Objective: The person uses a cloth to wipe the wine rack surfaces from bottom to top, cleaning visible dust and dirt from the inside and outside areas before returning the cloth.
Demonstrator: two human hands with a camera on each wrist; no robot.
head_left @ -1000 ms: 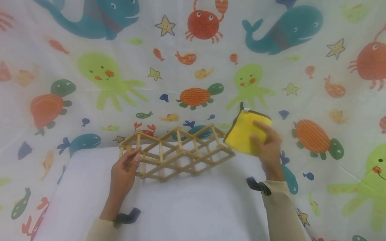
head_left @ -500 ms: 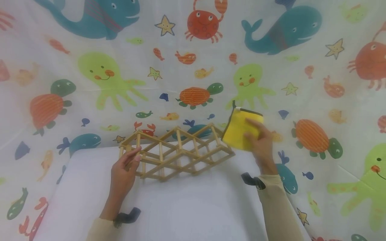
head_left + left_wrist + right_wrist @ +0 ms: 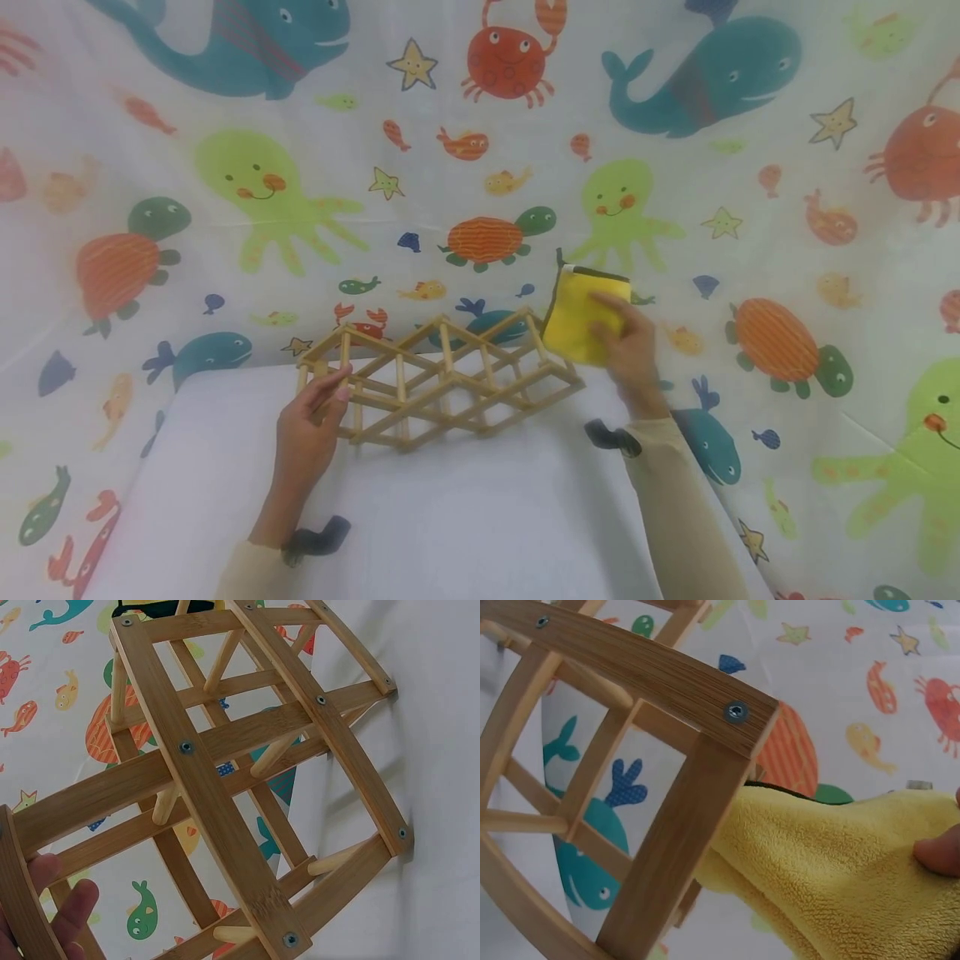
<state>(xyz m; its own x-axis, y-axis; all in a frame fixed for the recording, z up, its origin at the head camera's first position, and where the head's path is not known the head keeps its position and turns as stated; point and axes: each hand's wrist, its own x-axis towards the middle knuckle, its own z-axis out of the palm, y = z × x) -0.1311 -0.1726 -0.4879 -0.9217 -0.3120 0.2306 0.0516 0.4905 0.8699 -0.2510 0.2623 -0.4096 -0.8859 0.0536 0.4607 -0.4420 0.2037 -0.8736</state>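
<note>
A wooden lattice rack [image 3: 450,379], built of flat slats joined by round dowels and bolts, stands on the white table. It looks like a folding wine rack. My left hand [image 3: 309,421] grips its left end; in the left wrist view the fingers [image 3: 78,907] show behind an end slat [image 3: 26,892]. My right hand [image 3: 632,354] pinches a folded yellow cloth [image 3: 573,304] with dark edging, a small white tag and a hanging loop. Held up at the rack's right end, the cloth [image 3: 817,855] overlaps the end slats in the right wrist view.
White tabletop [image 3: 465,525] extends in front of the rack and to its left. Close behind the rack hangs a white curtain [image 3: 315,158] printed with sea animals, which also flanks the table. A black strap [image 3: 318,537] sits on the left wrist, another black strap [image 3: 613,437] on the right.
My right hand has moved left with the yellow cloth, bringing it to the rack's right end. My left hand and the rack have stayed in place.
</note>
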